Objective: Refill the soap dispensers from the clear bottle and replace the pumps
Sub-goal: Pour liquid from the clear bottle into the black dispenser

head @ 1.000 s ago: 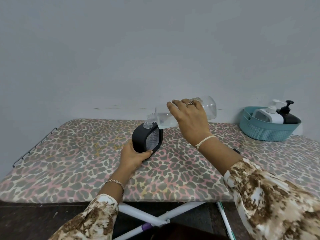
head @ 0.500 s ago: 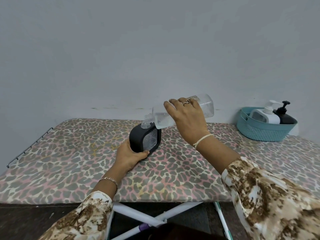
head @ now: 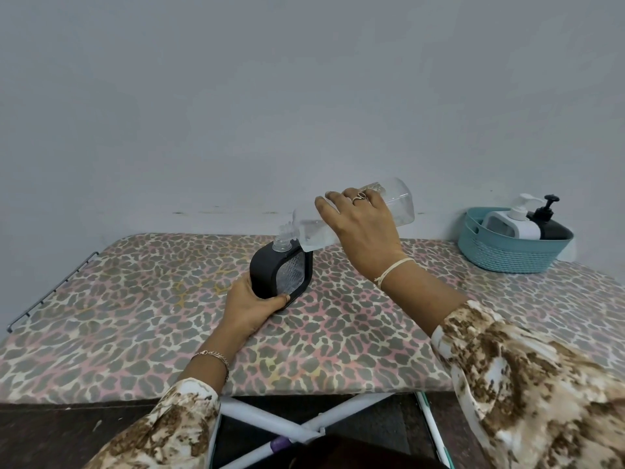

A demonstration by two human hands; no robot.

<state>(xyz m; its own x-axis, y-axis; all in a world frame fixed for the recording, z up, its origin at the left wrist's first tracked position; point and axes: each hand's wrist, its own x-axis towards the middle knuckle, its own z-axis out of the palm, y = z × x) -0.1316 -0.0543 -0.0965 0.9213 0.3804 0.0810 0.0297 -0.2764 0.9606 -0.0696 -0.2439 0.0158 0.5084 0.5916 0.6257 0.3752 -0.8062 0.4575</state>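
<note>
Leopard-print board (head: 111, 316) spreads wide, with a broad stretch of cloth left of the hands and a teal basket (head: 507, 257) at its far right edge. At mid-board the right hand (head: 363, 228) grips the tilted clear bottle (head: 400, 201), its mouth at the neck of the black dispenser (head: 267, 270). The left hand (head: 248, 308) clasps the dispenser's base.

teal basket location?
Head view: teal basket at the far right of the table, by the wall, holding a white dispenser and a black dispenser.

No text, label, brand, number or sign can be read on anything in view; the bottles and the basket show no legible print.
</note>
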